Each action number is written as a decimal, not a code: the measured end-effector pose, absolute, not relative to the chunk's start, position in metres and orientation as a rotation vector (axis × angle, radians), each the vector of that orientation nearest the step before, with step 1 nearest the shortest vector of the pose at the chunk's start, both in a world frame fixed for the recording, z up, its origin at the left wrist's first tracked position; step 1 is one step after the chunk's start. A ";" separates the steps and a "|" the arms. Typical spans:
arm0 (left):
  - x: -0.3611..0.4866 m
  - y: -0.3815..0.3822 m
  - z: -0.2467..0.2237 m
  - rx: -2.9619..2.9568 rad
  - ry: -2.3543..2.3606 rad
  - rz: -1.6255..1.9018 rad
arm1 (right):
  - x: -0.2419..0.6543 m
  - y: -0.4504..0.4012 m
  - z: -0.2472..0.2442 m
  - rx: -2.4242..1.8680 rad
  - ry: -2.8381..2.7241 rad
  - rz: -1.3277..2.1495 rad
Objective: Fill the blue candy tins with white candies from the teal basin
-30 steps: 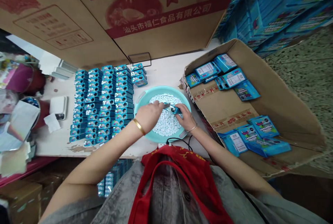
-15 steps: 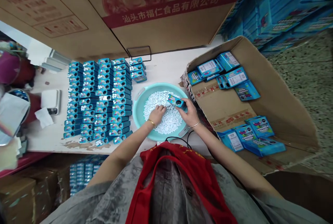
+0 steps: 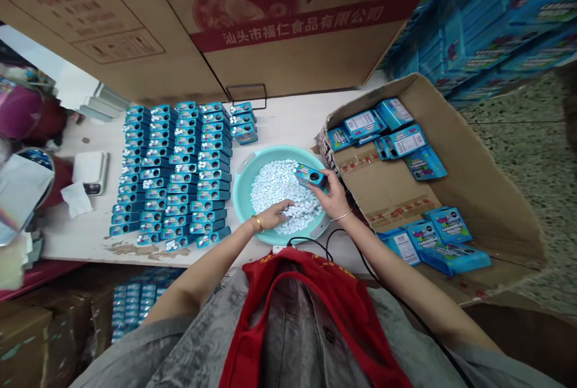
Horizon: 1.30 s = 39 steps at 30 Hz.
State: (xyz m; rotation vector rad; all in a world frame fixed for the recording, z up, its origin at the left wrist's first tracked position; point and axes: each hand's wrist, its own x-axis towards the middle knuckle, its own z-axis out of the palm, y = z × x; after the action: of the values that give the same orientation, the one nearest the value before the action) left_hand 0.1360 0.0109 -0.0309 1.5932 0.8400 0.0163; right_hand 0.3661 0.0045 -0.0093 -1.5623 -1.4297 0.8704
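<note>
A teal basin (image 3: pixel 242 186) holds many small white candies (image 3: pixel 273 186). Over its right side my right hand (image 3: pixel 334 195) grips a blue candy box (image 3: pixel 308 175) with a round dark hole in its face. My left hand (image 3: pixel 273 215) is down among the candies, fingers apart at their surface; no candy can be made out in its grasp. Left of the basin, blue boxes (image 3: pixel 214 174) stand in several tight columns, with a short column (image 3: pixel 244 132) behind the basin.
An open cardboard carton (image 3: pixel 387 189) with loose blue boxes (image 3: pixel 408 140) lies at the right. Large cartons (image 3: pixel 288 63) wall off the back. A white scale (image 3: pixel 89 171) sits at the left. Blue boxes (image 3: pixel 491 33) are stacked at back right. A black cable (image 3: pixel 311 239) runs along the front edge.
My left hand has moved right and nearer to me through the candies, and its fingers have spread. My right hand still holds the box over the basin. The view has shifted slightly.
</note>
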 end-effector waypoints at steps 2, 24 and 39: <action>0.125 0.020 -0.013 1.560 0.810 0.090 | 0.365 0.006 -0.008 -1.555 -1.444 0.854; 0.184 0.062 0.170 2.416 1.140 -0.682 | 0.340 -0.013 -0.022 -1.389 -1.669 0.810; 0.148 0.023 -0.027 1.997 1.163 -0.246 | 0.357 -0.011 -0.004 -1.515 -1.495 0.790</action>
State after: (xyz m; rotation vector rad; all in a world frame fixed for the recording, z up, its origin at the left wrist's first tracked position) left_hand 0.1477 0.0226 -0.0271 1.9966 1.1630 -0.2461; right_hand 0.3568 -0.0113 -0.0045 -1.5149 -1.4953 0.7902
